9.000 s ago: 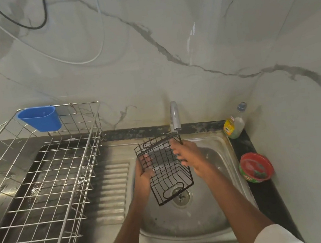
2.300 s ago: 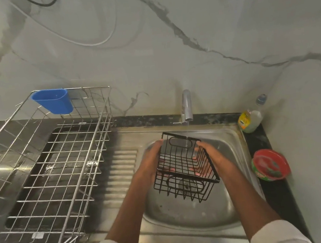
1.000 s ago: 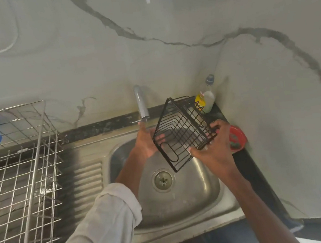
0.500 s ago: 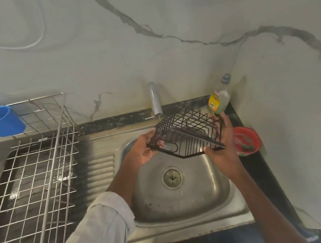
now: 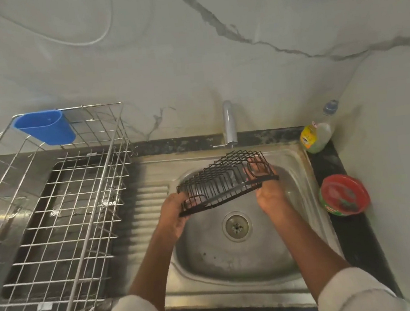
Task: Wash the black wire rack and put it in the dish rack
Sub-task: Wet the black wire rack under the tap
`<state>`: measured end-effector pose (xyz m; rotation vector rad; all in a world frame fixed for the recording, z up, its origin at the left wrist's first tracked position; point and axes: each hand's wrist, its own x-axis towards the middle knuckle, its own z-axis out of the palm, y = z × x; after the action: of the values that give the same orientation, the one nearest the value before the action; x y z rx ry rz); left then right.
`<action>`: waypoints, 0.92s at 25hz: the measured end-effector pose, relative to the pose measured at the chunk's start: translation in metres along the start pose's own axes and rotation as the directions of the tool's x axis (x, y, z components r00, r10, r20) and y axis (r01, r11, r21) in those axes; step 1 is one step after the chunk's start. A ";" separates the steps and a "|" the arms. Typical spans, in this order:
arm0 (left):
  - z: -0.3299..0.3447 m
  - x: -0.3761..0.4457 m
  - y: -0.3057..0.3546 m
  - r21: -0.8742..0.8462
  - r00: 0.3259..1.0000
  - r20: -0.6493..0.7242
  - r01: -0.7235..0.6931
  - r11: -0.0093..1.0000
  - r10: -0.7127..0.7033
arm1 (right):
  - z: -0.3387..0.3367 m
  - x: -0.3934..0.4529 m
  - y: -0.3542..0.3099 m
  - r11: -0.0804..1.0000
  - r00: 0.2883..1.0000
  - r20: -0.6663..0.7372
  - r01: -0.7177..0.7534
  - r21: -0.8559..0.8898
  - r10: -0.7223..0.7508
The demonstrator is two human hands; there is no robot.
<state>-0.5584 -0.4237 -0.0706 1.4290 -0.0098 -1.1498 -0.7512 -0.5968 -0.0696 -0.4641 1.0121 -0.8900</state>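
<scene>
I see both hands holding the black wire rack [image 5: 223, 181] above the sink [image 5: 236, 259], over the basin's far half, just in front of the tap [image 5: 229, 123]. Rack tipped, its open side facing down toward me. Left hand [image 5: 174, 216] at the rack's near-left corner, palm up, fingers curled round the rim wires. Right hand [image 5: 266, 189] at the right end, fingers [image 5: 257, 163] clamped through the wire handle loop. Both forearms reach in from the sink's near edge. Steel dish rack [image 5: 60, 215] left of the sink, blue cup [image 5: 45, 127] hung on its far rim. Dish-soap bottle [image 5: 317, 133] and red bowl [image 5: 343, 194] right of the sink.
</scene>
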 end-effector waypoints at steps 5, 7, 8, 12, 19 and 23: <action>-0.024 -0.021 -0.030 -0.056 0.990 -0.130 -0.059 0.997 0.051 | 0.038 0.008 0.012 0.972 0.974 0.211 -0.024 -0.234 0.075; -0.023 -0.040 -0.036 0.007 0.996 -0.078 -0.048 0.999 0.049 | 0.052 0.004 0.001 0.960 0.945 0.313 -0.001 -0.281 0.093; -0.022 -0.049 -0.038 0.024 0.999 -0.051 -0.018 1.000 0.019 | 0.058 0.003 -0.007 0.953 0.925 0.361 -0.004 -0.302 0.118; -0.020 -0.057 -0.049 0.142 0.997 -0.003 0.081 0.987 -0.081 | 0.078 0.005 -0.019 0.925 0.826 0.545 0.085 -0.371 0.143; 0.001 -0.035 -0.062 0.141 0.964 0.109 0.225 0.964 -0.241 | 0.052 -0.008 -0.044 0.779 0.923 0.376 0.291 -0.555 -0.077; 0.030 -0.022 -0.067 0.127 0.960 0.139 0.228 0.965 -0.245 | 0.014 -0.015 -0.060 0.697 0.940 0.289 0.331 -0.636 -0.183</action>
<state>-0.6285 -0.4155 -0.1011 1.4630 -0.0111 -1.4753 -0.7678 -0.6196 -0.0129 -1.3333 1.0786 -0.6705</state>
